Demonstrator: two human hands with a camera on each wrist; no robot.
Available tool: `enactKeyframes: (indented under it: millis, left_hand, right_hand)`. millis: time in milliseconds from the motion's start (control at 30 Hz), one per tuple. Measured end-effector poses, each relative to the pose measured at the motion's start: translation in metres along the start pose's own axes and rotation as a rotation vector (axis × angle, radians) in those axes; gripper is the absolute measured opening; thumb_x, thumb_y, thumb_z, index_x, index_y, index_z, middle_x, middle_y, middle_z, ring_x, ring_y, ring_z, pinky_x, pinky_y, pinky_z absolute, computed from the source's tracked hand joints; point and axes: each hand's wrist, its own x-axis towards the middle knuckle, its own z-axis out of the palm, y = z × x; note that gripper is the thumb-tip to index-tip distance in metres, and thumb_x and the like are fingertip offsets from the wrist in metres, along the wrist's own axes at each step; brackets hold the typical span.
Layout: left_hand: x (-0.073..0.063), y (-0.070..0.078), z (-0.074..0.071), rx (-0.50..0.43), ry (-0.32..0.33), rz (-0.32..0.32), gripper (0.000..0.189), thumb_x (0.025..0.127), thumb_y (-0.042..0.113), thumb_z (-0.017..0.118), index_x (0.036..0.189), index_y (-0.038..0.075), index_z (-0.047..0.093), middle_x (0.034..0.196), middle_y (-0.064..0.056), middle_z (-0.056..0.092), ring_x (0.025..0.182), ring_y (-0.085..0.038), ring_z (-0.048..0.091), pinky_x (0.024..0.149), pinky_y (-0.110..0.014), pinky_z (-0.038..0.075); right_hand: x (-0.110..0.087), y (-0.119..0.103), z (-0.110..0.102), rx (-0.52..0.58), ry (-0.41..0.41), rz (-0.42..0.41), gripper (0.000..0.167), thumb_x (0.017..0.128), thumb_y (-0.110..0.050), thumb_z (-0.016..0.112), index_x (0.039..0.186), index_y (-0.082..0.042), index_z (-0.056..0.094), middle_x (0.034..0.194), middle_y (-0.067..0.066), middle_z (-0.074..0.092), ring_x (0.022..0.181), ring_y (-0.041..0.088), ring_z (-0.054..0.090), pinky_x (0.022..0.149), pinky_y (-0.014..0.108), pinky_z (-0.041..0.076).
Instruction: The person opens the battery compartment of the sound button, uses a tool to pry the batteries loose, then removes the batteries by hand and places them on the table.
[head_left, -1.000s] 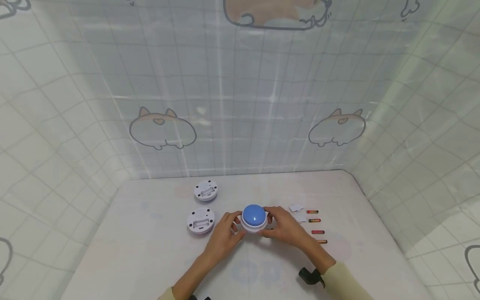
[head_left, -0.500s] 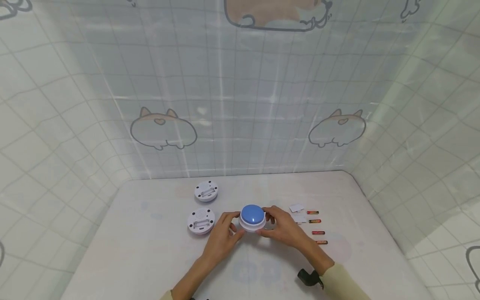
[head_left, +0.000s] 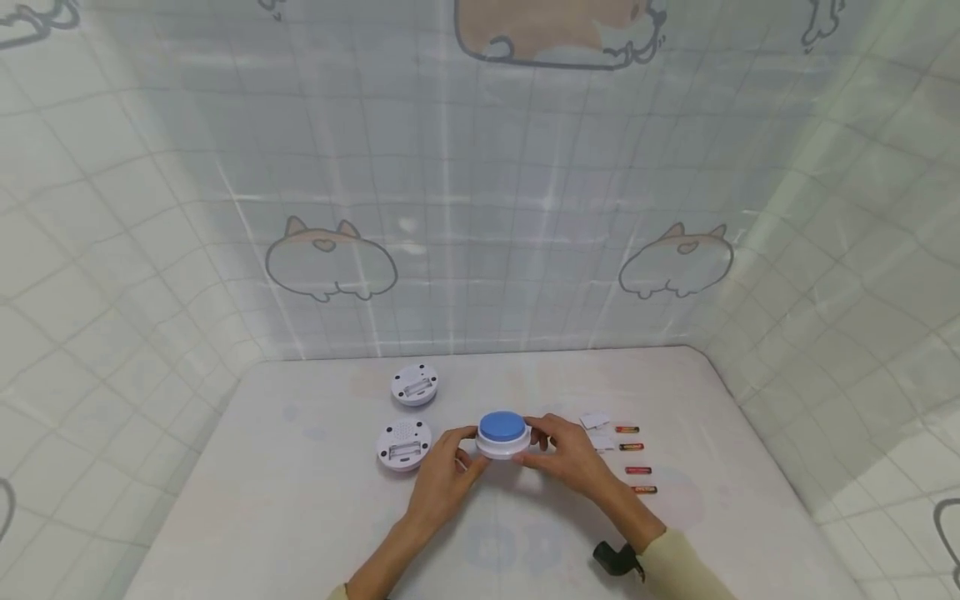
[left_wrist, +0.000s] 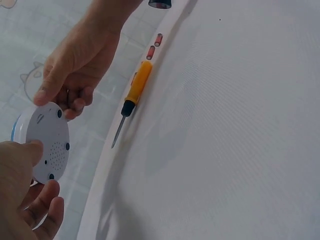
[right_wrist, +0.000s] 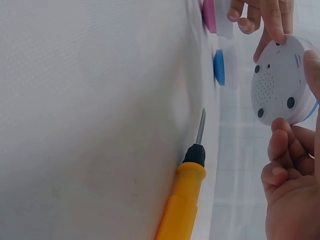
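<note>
Both hands hold a round push button [head_left: 502,442] with a blue top and white base above the table. My left hand [head_left: 441,475] grips its left rim, and my right hand [head_left: 570,454] pinches the right rim. Its white underside [left_wrist: 52,142], with speaker holes and dark round feet, shows in the left wrist view with its battery cover in place. Left of the hands lie two similar buttons, a nearer one [head_left: 404,443] and a farther one [head_left: 414,384], upside down with bare battery slots. The right wrist view shows their blue top [right_wrist: 219,67] and pink top [right_wrist: 209,16].
Several small batteries [head_left: 632,447] lie in a column right of my right hand, beside small white covers [head_left: 596,421]. A yellow-handled screwdriver [left_wrist: 138,86] lies on the white table [head_left: 285,500] in the wrist views. Tiled-pattern curtains [head_left: 495,208] enclose the back and sides.
The held button has shifted slightly left and tilted, so its blue top looks flatter and more of its white side shows. Both hands keep their grip; the other things stay put.
</note>
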Motion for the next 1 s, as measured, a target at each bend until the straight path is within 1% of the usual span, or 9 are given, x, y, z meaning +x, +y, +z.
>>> enactKeyframes:
  millis: [133, 200, 300, 467, 533, 633, 700, 833, 1000]
  left_hand:
    - [-0.0006, -0.0028, -0.0007, 0.003, 0.002, -0.013, 0.048, 0.089, 0.027, 0.079, 0.132, 0.017, 0.061, 0.124, 0.002, 0.067, 0.079, -0.010, 0.062, 0.070, -0.021, 0.051]
    - [-0.0004, -0.0032, -0.0019, 0.000, -0.003, -0.023, 0.048, 0.089, 0.027, 0.079, 0.133, 0.018, 0.060, 0.124, 0.004, 0.067, 0.078, -0.007, 0.060, 0.070, -0.021, 0.051]
    - [-0.0002, -0.0043, -0.0028, -0.001, 0.003, -0.014, 0.047, 0.089, 0.025, 0.079, 0.132, 0.018, 0.061, 0.123, 0.004, 0.068, 0.076, -0.004, 0.059, 0.069, -0.021, 0.051]
    - [-0.0005, -0.0055, -0.0039, -0.003, 0.020, -0.012, 0.043, 0.090, 0.025, 0.078, 0.129, 0.019, 0.062, 0.117, 0.004, 0.071, 0.073, -0.003, 0.058, 0.066, -0.020, 0.050]
    - [-0.0006, -0.0058, -0.0044, -0.012, 0.030, -0.010, 0.042, 0.090, 0.026, 0.078, 0.128, 0.018, 0.063, 0.115, 0.004, 0.071, 0.072, -0.003, 0.058, 0.065, -0.020, 0.049]
    - [-0.0002, -0.0054, -0.0054, -0.027, 0.039, -0.009, 0.040, 0.090, 0.027, 0.077, 0.127, 0.019, 0.064, 0.112, 0.005, 0.072, 0.070, -0.005, 0.058, 0.064, -0.020, 0.049]
    - [0.0001, -0.0050, -0.0060, -0.038, 0.037, -0.020, 0.039, 0.090, 0.028, 0.077, 0.126, 0.019, 0.064, 0.111, 0.006, 0.073, 0.070, -0.005, 0.059, 0.064, -0.020, 0.048]
    - [0.0007, -0.0036, -0.0074, -0.039, 0.024, -0.037, 0.035, 0.091, 0.032, 0.075, 0.123, 0.020, 0.065, 0.106, 0.005, 0.075, 0.068, -0.004, 0.059, 0.063, -0.020, 0.047]
    - [0.0001, -0.0015, -0.0087, -0.056, 0.002, -0.049, 0.029, 0.092, 0.032, 0.074, 0.118, 0.022, 0.066, 0.093, 0.006, 0.077, 0.069, 0.001, 0.064, 0.064, -0.021, 0.051]
  right_hand:
    - [-0.0008, 0.0003, 0.0022, 0.003, -0.003, 0.008, 0.065, 0.078, -0.061, 0.077, 0.129, -0.021, 0.069, 0.090, -0.011, 0.063, 0.081, 0.008, 0.055, 0.065, 0.023, 0.047]
    - [-0.0008, -0.0005, 0.0023, -0.001, 0.005, -0.003, 0.064, 0.079, -0.060, 0.078, 0.129, -0.021, 0.070, 0.090, -0.012, 0.063, 0.081, 0.008, 0.055, 0.066, 0.023, 0.048]
    - [-0.0003, -0.0016, 0.0015, -0.012, 0.027, -0.036, 0.060, 0.080, -0.057, 0.079, 0.127, -0.021, 0.071, 0.089, -0.016, 0.063, 0.080, 0.006, 0.054, 0.065, 0.023, 0.047]
    - [0.0000, -0.0016, 0.0019, -0.032, 0.069, -0.092, 0.046, 0.084, -0.044, 0.081, 0.121, -0.018, 0.074, 0.087, -0.019, 0.063, 0.077, 0.005, 0.054, 0.066, 0.023, 0.045]
    - [0.0001, -0.0013, 0.0025, -0.032, 0.083, -0.101, 0.040, 0.085, -0.040, 0.081, 0.118, -0.018, 0.076, 0.087, -0.019, 0.064, 0.075, 0.006, 0.055, 0.065, 0.023, 0.044]
    - [0.0003, -0.0017, 0.0031, -0.024, 0.097, -0.097, 0.032, 0.085, -0.038, 0.081, 0.111, -0.020, 0.077, 0.086, -0.019, 0.066, 0.073, 0.008, 0.056, 0.061, 0.022, 0.044]
    - [0.0005, -0.0023, 0.0034, -0.015, 0.103, -0.090, 0.028, 0.085, -0.038, 0.081, 0.108, -0.021, 0.078, 0.085, -0.020, 0.066, 0.072, 0.009, 0.055, 0.059, 0.022, 0.043]
    - [0.0009, -0.0049, 0.0028, -0.007, 0.098, -0.061, 0.026, 0.086, -0.041, 0.078, 0.105, -0.023, 0.078, 0.082, -0.022, 0.063, 0.072, 0.005, 0.053, 0.056, 0.021, 0.042]
    - [0.0022, -0.0071, 0.0015, 0.009, 0.079, -0.042, 0.020, 0.089, -0.045, 0.073, 0.098, -0.028, 0.076, 0.075, -0.022, 0.059, 0.067, 0.003, 0.050, 0.053, 0.020, 0.040]
